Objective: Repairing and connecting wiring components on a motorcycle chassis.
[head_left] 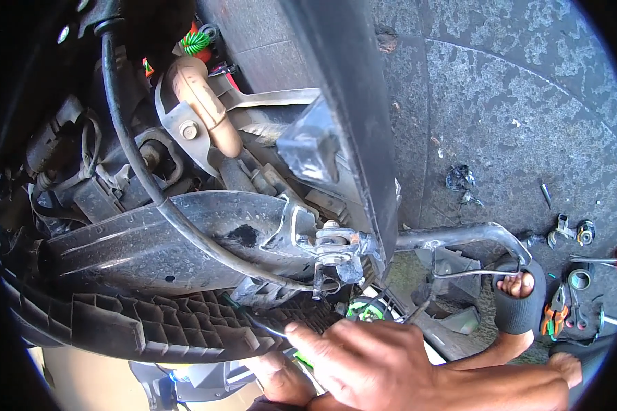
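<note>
Compartments (pixel 178 315) line the black panel (pixel 110 329) beside the right hand (pixel 370 359).

Floor (pixel 500 123) well lit from where I stand; recess (pixel 55 75) upper left nearly black. White glints on the metal joint (pixel 334 248). Close black panel (pixel 346 89) soft, right hand (pixel 373 363) slightly blurred. Fisheye bends edges; black vignette around the rim.

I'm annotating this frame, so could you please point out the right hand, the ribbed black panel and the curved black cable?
Right hand (pixel 377 359): head view, middle of its back.
Ribbed black panel (pixel 175 325): head view, ribbed face.
Curved black cable (pixel 143 175): head view, mid-length.
</note>
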The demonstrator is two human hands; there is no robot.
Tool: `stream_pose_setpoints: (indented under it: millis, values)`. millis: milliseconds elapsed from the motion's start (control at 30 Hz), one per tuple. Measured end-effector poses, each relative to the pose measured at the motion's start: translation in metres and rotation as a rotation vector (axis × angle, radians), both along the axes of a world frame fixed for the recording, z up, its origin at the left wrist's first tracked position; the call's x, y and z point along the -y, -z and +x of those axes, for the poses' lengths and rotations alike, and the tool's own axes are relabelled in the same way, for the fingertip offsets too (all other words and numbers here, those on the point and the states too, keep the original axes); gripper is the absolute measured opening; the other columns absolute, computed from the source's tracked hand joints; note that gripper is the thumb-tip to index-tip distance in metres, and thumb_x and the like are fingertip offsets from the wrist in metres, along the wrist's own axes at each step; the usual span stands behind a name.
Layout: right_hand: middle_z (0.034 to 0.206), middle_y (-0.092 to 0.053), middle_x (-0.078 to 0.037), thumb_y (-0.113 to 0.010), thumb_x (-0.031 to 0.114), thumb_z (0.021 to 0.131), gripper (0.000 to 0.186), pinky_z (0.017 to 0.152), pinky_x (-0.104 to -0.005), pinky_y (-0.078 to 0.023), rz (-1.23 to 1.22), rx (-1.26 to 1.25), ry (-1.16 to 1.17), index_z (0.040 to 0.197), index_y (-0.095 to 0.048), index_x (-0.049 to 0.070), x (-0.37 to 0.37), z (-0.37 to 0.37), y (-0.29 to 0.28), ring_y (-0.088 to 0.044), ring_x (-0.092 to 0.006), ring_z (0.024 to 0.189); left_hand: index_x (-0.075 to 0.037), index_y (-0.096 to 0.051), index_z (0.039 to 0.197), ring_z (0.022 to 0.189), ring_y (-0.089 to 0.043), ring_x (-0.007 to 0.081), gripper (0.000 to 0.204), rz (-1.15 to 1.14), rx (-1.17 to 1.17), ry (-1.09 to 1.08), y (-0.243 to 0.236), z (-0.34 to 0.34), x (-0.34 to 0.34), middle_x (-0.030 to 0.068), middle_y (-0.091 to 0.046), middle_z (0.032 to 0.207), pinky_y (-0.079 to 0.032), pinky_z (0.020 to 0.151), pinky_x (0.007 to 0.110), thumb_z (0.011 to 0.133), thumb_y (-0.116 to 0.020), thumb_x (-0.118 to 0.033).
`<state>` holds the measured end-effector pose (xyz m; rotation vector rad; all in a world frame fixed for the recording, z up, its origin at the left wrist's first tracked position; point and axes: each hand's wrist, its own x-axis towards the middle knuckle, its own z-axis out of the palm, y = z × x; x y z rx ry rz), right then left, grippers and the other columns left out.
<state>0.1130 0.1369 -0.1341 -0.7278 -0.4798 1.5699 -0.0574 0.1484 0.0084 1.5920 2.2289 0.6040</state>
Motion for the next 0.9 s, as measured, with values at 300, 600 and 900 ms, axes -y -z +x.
stream_pose_setpoints:
  millis: [300, 600, 900]
  values:
    - [0.088, -0.061, -0.011, -0.071, 0.013, 0.069, 0.05, 0.057, -0.035, -0.051, 0.203, 0.037, -0.205, 0.116, -0.059, 0.0, -0.032, 0.05, -0.003, -0.062, -0.0251, 0.065, -0.004, -0.048, 0.083, 0.05, -0.045, 0.0117, 0.034, 0.064, 0.116, 0.007, 0.007, 0.013, -0.005, -0.0006, -0.042, 0.059, -0.045, 0.049, 0.027, 0.062, -0.074, 0.002]
    - [0.081, -0.068, -0.008, -0.056, 0.011, 0.096, 0.024, 0.063, -0.029, -0.052, 0.023, -0.109, -0.229, 0.113, -0.06, -0.005, -0.033, 0.009, -0.03, -0.065, -0.0144, 0.071, 0.002, -0.027, 0.135, 0.117, -0.05, 0.0268, 0.124, -0.021, 0.162, 0.166, 0.009, 0.041, -0.036, 0.0171, -0.047, 0.126, -0.039, 0.102, 0.04, 0.042, -0.1, -0.033]
    - [0.065, -0.051, 0.0, -0.052, 0.01, 0.095, 0.015, 0.042, -0.0227, -0.031, -0.189, -0.143, -0.359, 0.081, -0.055, 0.005, -0.038, 0.002, -0.05, -0.042, -0.0063, 0.047, 0.004, -0.041, 0.136, 0.115, -0.056, 0.0371, 0.104, 0.074, -0.021, 0.246, 0.002, 0.033, -0.035, 0.0266, -0.054, 0.127, -0.044, 0.1, 0.043, 0.058, -0.089, -0.043]
